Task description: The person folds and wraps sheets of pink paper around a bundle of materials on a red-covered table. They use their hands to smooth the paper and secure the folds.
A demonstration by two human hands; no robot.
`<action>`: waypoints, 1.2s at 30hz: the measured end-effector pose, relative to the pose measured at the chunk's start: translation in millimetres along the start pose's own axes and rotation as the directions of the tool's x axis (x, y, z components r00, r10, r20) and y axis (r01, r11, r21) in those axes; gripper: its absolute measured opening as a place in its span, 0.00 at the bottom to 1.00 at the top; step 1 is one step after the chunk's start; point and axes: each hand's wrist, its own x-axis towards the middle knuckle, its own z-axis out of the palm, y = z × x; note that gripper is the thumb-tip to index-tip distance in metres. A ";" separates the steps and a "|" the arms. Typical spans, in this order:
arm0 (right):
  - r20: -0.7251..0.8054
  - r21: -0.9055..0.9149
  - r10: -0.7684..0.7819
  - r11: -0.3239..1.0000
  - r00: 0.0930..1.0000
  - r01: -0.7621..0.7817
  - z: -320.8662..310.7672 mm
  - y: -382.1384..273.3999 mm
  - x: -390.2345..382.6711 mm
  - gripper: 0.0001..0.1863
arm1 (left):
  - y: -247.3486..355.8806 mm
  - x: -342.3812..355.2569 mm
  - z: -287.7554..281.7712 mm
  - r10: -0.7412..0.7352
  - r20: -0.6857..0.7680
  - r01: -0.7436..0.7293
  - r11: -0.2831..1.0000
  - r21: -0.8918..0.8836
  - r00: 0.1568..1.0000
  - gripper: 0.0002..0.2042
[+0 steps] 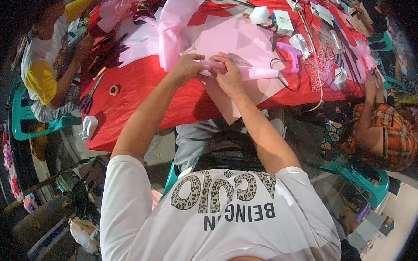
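My left hand and my right hand are both closed on a pink sheet of wrapping paper, gathered into a narrow fold over the table's near side. Fingers of both hands pinch it close together, and its free end sticks out to the right. Beneath lies a flat, paler pink sheet, one corner hanging over the table edge. Just beyond my left hand stands a taller folded pink wrap.
On the red-covered table lie scissors, a tape roll, a white tape dispenser, a purple glue gun, a white box and cords. People sit left and right on green chairs.
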 end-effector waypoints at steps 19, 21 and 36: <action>0.035 0.087 0.068 0.994 0.997 -0.071 -3.5 -3.1 -1.7 0.21 | 0.2 -12.0 15.0 0.086 -0.166 -0.084 0.996 0.018 0.982 0.31; 0.041 0.048 0.048 0.998 0.998 -0.050 -4.2 3.8 -0.2 0.20 | 1.7 -13.4 16.0 0.078 -0.149 -0.083 0.996 -0.025 0.986 0.29; 0.063 0.049 0.006 0.999 0.998 -0.009 -2.3 10.7 1.4 0.20 | -20.2 10.5 -13.4 -0.032 0.209 0.107 0.927 -0.359 0.977 0.17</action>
